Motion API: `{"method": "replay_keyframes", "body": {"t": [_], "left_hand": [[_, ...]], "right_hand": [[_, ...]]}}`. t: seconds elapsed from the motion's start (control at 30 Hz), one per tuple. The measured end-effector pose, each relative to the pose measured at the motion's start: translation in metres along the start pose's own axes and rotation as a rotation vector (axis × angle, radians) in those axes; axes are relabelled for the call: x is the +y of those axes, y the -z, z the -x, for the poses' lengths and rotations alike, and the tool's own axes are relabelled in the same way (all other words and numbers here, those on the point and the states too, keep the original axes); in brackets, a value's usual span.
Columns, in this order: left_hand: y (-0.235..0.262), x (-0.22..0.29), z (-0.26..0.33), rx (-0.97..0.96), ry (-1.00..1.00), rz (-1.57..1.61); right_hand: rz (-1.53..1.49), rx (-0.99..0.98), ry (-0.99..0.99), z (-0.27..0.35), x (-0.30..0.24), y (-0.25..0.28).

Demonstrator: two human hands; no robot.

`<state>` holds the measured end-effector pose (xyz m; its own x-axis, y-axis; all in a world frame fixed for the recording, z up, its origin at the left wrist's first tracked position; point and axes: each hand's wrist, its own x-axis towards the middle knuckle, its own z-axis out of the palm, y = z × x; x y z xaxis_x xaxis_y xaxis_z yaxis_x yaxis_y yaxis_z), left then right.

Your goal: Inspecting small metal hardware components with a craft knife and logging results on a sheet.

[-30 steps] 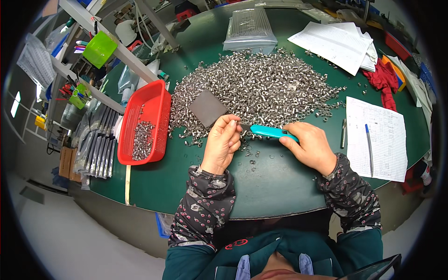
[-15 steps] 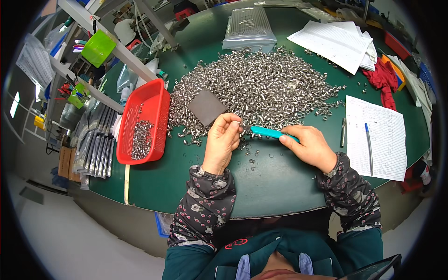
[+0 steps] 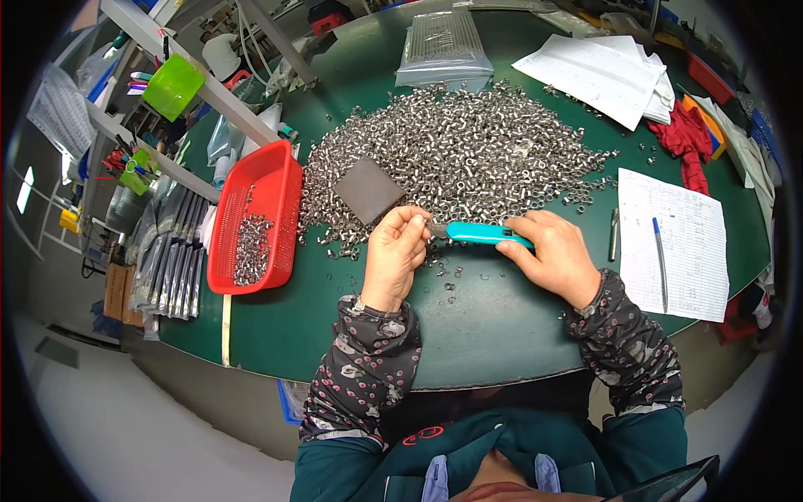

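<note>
Right hand, teal cutter partly hidden

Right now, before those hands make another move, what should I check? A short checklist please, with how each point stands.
1. Right hand gripping the teal cutter: ok.
2. Left hand well clear of the cutter's front end: not ok, its fingertips are right by it.
3. Piece pinched between those fingertips: cannot tell, too small.
4. Red basket upright, metal pieces inside: ok.
5. Dark block apart from the cutter: ok.
6. Pen lying on the paper sheet, away from both hands: ok.
</note>
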<state>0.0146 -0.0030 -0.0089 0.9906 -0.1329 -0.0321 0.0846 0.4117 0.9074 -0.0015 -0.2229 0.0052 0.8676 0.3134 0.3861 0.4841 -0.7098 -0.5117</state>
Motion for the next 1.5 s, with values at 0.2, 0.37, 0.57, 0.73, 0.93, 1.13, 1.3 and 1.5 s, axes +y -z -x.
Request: {"method": "replay_keyframes", "body": {"t": [0.2,0.37,0.57,0.73,0.93,1.13,1.3,1.5], "left_hand": [[0.002,0.001,0.000,0.003,0.026,-0.026],[0.002,0.000,-0.001,-0.003,0.035,-0.025],[0.003,0.001,0.000,-0.014,0.032,-0.024],[0.001,0.000,-0.001,-0.011,0.038,-0.017],[0.002,0.000,-0.001,0.010,0.039,-0.047],[0.001,0.000,-0.001,0.023,0.043,-0.093],[0.001,0.001,-0.001,0.020,0.087,-0.106],[0.002,0.003,-0.002,-0.043,0.137,-0.097]], "right_hand": [[0.082,0.059,0.081,-0.001,0.001,0.002],[0.130,0.099,0.127,-0.002,0.000,0.004],[0.177,0.141,0.180,-0.003,-0.002,0.005],[0.203,0.166,0.207,-0.003,-0.002,0.007],[0.211,0.173,0.226,-0.004,-0.003,0.008],[0.245,0.161,0.211,-0.004,-0.003,0.008],[0.248,0.152,0.216,-0.004,-0.002,0.009],[0.234,0.132,0.240,-0.006,-0.002,0.014]]}}
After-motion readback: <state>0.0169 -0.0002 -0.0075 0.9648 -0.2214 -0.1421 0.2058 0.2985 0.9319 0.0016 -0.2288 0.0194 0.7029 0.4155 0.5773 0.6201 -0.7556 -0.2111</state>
